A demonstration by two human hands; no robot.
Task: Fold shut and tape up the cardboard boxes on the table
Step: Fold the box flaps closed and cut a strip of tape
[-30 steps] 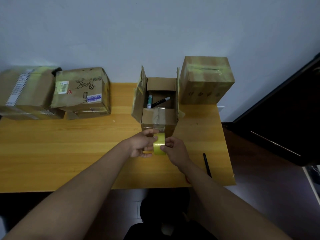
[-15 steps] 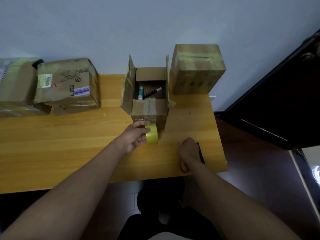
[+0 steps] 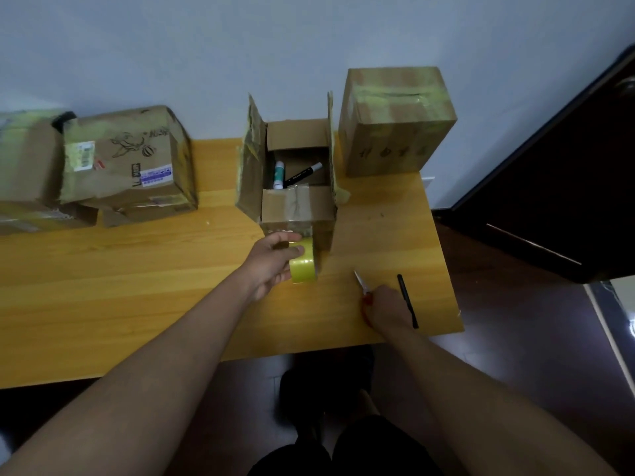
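Centrally, open box (image 3: 297, 207), glue stick (image 3: 278, 174) and marker (image 3: 304, 174) inside

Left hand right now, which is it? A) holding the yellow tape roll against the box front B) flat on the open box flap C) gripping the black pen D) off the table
A: the left hand grips the yellow tape roll at the front of the open box.

4 boxes (image 3: 295, 187), 1 tape roll (image 3: 303, 266), 2 markers (image 3: 303, 174), 1 scissors (image 3: 363, 286), 1 pen (image 3: 407, 300).
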